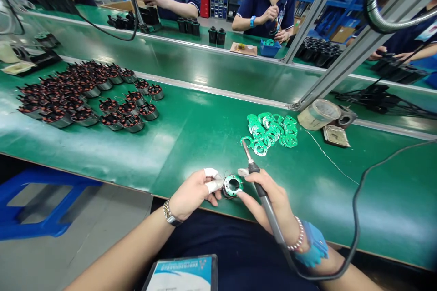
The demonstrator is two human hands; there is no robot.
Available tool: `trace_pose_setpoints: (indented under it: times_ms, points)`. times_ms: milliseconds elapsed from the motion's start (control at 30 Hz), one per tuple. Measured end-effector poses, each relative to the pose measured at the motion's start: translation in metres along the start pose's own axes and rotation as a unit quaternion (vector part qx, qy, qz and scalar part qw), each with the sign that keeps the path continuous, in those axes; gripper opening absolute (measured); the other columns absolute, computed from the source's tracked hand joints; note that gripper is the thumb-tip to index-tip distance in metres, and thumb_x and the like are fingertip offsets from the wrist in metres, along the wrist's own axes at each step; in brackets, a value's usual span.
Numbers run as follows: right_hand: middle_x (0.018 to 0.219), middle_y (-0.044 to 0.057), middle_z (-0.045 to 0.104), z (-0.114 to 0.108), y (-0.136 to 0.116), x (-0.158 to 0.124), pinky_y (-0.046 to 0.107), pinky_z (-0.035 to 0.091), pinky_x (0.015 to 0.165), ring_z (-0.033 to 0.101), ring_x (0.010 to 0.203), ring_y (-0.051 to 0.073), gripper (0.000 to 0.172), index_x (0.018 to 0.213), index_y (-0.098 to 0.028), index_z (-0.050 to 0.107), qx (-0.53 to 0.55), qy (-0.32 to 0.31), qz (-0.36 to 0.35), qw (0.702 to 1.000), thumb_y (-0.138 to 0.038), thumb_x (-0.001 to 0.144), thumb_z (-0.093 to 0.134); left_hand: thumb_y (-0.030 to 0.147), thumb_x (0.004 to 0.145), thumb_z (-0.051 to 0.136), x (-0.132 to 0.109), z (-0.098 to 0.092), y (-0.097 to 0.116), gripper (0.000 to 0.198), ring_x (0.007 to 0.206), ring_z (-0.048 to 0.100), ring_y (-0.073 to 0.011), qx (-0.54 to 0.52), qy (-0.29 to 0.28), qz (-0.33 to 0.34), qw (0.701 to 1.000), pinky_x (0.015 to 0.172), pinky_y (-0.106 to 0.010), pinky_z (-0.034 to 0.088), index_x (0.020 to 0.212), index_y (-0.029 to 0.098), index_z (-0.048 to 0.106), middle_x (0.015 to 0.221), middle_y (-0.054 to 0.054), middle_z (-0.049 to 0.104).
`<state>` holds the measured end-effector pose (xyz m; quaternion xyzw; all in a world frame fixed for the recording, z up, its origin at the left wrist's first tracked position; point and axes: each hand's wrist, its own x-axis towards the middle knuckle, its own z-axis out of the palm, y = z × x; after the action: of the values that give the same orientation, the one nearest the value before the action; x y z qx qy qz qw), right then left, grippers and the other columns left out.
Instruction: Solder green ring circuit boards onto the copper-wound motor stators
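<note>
Close to the table's front edge, a ring-shaped green circuit board (229,189) sits on top of a small dark motor stator, mostly hidden under it. My left hand (200,188), with white covers on thumb and forefinger, pinches the stator's left side. A soldering iron (267,207) lies across my right hand (273,195), which keeps it gripped, its tip pointing up and away from the board. The thumb and a covered finger of that hand reach the board's right side. Beyond the iron's tip is a loose pile of green ring boards (269,129).
Many copper-wound stators (78,93) stand at the left of the green table (191,145). A round tub (319,113) and a soldering sponge tray (336,136) are at right, near a metal post (327,45). The iron's cord (357,209) loops at right. Co-workers sit opposite.
</note>
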<state>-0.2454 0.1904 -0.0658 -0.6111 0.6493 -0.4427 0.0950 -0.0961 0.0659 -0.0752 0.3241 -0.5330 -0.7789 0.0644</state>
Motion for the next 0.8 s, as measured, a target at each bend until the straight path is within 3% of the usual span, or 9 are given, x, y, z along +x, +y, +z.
trace_pose_setpoints:
  times_ms: [100, 267, 467, 800]
  points:
    - [0.081, 0.005, 0.063, -0.013, -0.004, -0.001, 0.027, 0.048, 0.069, 0.059, 0.077, 0.016, 0.015, 0.089, -0.020, 0.055, 0.017, 0.012, -0.038, 0.999, -0.010, 0.077, 0.056, 0.030, 0.076, 0.057, 0.000, 0.000, 0.001, 0.018, 0.050, 0.051, -0.0078, 0.029, 0.010, 0.002, 1.000, 0.049, -0.020, 0.046, 0.074, 0.013, 0.054, 0.058, 0.001, 0.055]
    - [0.066, 0.004, 0.058, -0.032, -0.008, -0.005, 0.027, 0.045, 0.058, 0.053, 0.063, 0.015, 0.030, 0.106, -0.015, 0.057, 0.016, -0.009, -0.096, 0.995, -0.010, 0.076, 0.057, 0.031, 0.078, 0.055, -0.002, 0.002, -0.002, 0.018, 0.048, 0.051, -0.0076, 0.042, 0.027, 0.011, 0.999, 0.050, -0.020, 0.044, 0.074, 0.013, 0.052, 0.058, 0.001, 0.055]
    - [0.062, 0.002, 0.054, -0.035, -0.009, -0.005, 0.025, 0.040, 0.051, 0.048, 0.055, 0.012, 0.022, 0.093, -0.015, 0.064, 0.074, -0.046, -0.031, 0.996, -0.006, 0.076, 0.053, 0.031, 0.078, 0.055, -0.003, 0.004, 0.000, 0.019, 0.047, 0.051, -0.0074, 0.041, 0.040, 0.013, 0.998, 0.049, -0.019, 0.043, 0.071, 0.013, 0.051, 0.056, 0.002, 0.055]
    - [0.061, 0.003, 0.054, -0.033, -0.009, -0.005, 0.026, 0.039, 0.052, 0.047, 0.054, 0.011, 0.020, 0.090, -0.014, 0.066, 0.094, -0.066, -0.011, 0.993, -0.008, 0.077, 0.053, 0.030, 0.079, 0.053, -0.004, 0.004, -0.004, 0.018, 0.048, 0.051, -0.0075, 0.048, 0.040, 0.020, 0.998, 0.049, -0.019, 0.043, 0.072, 0.014, 0.051, 0.057, 0.002, 0.055]
